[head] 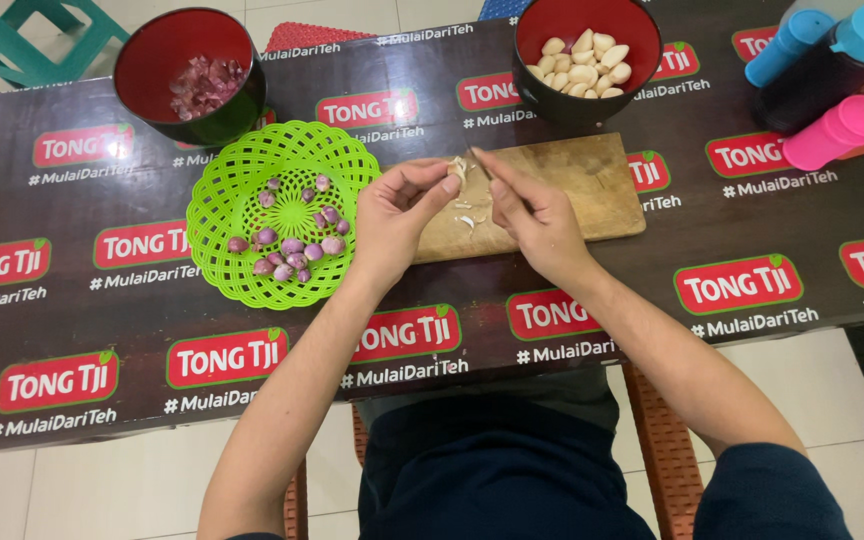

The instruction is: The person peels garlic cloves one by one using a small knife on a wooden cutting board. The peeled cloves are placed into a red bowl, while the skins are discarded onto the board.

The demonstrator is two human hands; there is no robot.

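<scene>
My left hand (pixel 399 218) pinches a small pale garlic clove (pixel 459 170) above the left end of a wooden cutting board (pixel 592 185). My right hand (pixel 532 215) meets it there, fingers closed around what looks like a small knife whose tip touches the clove; the tool is mostly hidden. Bits of white peel (pixel 467 220) lie on the board beneath my hands. A black bowl with a red inside (pixel 642 60) holds several peeled garlic cloves (pixel 582 62) just beyond the board.
A green lattice plastic basket (pixel 222 190) with several small purple shallots (pixel 292 245) sits left of my hands. Another red-lined black bowl (pixel 147 60) with purple peelings is at the far left. Blue- and pink-capped bottles (pixel 837 70) stand at the far right. A dark printed cloth (pixel 102 300) covers the table.
</scene>
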